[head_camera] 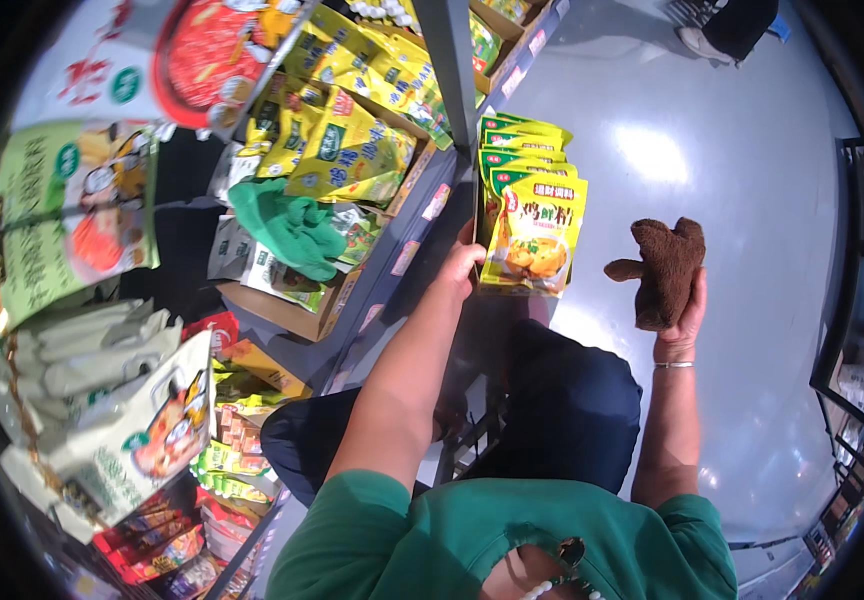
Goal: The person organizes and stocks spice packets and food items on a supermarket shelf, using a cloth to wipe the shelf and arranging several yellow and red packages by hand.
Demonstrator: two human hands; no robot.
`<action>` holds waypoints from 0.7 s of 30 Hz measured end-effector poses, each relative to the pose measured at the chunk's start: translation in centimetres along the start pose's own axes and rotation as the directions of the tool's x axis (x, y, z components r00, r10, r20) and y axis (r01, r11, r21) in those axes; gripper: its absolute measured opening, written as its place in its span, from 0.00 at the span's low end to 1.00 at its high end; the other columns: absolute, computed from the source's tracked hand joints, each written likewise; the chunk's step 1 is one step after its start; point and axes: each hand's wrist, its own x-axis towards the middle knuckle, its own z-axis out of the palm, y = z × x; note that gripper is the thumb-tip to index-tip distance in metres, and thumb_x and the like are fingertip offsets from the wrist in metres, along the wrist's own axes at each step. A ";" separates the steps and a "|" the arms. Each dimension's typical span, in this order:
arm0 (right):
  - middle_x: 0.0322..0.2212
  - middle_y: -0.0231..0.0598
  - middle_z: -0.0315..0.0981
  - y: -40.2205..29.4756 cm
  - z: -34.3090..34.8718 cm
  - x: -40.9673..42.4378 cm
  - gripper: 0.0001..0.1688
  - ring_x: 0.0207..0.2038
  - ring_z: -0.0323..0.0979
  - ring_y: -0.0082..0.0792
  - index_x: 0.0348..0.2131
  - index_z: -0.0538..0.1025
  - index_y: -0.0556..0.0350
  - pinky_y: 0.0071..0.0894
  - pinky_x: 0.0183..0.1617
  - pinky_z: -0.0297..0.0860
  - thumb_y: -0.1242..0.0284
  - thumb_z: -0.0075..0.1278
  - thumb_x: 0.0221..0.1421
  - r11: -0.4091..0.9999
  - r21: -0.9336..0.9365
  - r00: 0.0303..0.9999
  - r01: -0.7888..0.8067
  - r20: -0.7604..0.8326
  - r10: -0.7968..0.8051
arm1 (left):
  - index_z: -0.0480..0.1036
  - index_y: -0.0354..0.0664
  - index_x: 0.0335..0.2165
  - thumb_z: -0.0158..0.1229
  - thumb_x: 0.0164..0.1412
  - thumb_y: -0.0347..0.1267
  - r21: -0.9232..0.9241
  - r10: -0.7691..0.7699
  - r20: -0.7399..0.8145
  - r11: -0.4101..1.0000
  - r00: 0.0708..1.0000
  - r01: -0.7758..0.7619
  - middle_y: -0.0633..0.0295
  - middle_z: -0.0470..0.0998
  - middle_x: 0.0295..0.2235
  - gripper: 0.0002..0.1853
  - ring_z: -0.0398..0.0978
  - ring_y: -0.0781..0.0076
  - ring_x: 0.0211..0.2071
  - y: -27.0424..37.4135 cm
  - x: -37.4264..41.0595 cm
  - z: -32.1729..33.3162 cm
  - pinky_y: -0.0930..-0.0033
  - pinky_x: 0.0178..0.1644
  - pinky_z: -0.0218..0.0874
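My left hand (465, 259) grips the near left side of an open box filled with a row of yellow and green seasoning pouches (537, 232). The front pouch leans over the box's edge and shows a dish of food. To the right, my right hand (688, 311) holds a brown plush cloth (668, 274), bunched up with lobes sticking out; most of the fingers are hidden behind it. A green cloth or glove (289, 229) lies on packets in a cardboard box (282, 307) on the shelf to my left.
Shelves with a price-tag edge (402, 259) run along my left, stacked with yellow bags (349, 150) and cartons. A metal upright (443, 67) stands beside the held box. Large pouches (139, 442) hang at far left. A person's shoe (704, 46) is at top right; dark racks (848, 285) line the right.
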 end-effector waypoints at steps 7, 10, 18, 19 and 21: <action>0.47 0.48 0.62 3.6 -4.6 1.5 0.29 0.48 0.63 0.43 0.51 0.59 0.61 0.40 0.52 0.63 0.65 0.45 0.52 0.996 0.035 0.970 -0.077 -0.230 0.083 | 0.58 0.37 0.50 0.44 0.31 0.17 -0.011 -0.048 -0.222 0.999 0.974 0.047 0.59 0.65 0.47 0.38 0.63 0.65 0.48 -2.3 5.2 -1.8 0.70 0.50 0.56; 0.47 0.47 0.62 3.5 -3.4 2.2 0.30 0.47 0.64 0.42 0.51 0.59 0.63 0.38 0.52 0.63 0.68 0.46 0.51 0.996 -0.092 0.957 -0.001 -0.290 -0.026 | 0.60 0.33 0.48 0.48 0.39 0.18 0.069 0.102 -0.184 0.993 0.978 -0.091 0.58 0.68 0.42 0.30 0.65 0.66 0.44 -1.7 4.3 -1.4 0.71 0.50 0.54; 0.45 0.41 0.62 4.0 1.8 2.1 0.30 0.47 0.62 0.33 0.50 0.60 0.65 0.30 0.52 0.59 0.74 0.48 0.48 0.724 -0.670 0.931 0.164 -0.138 -0.339 | 0.65 0.49 0.43 0.56 0.42 0.29 0.714 0.391 0.699 -0.423 0.599 -0.558 0.61 0.63 0.45 0.24 0.62 0.57 0.45 -3.9 -4.3 2.5 0.64 0.46 0.59; 0.44 0.38 0.63 4.6 2.0 1.7 0.27 0.46 0.62 0.31 0.49 0.61 0.64 0.30 0.51 0.58 0.76 0.47 0.48 0.646 -0.742 0.919 0.182 -0.105 -0.379 | 0.64 0.49 0.44 0.56 0.43 0.29 0.776 0.386 0.620 -0.425 0.683 -0.465 0.62 0.61 0.47 0.25 0.61 0.57 0.46 -4.7 -4.0 2.5 0.64 0.47 0.59; 0.42 0.40 0.66 6.4 2.0 1.4 0.24 0.45 0.64 0.35 0.46 0.65 0.61 0.30 0.51 0.58 0.78 0.48 0.47 0.453 -0.871 0.929 0.188 0.009 -0.369 | 0.61 0.50 0.47 0.55 0.43 0.30 0.821 0.394 0.535 -0.451 0.747 -0.350 0.62 0.58 0.50 0.28 0.59 0.55 0.49 -5.8 -2.1 2.0 0.64 0.48 0.59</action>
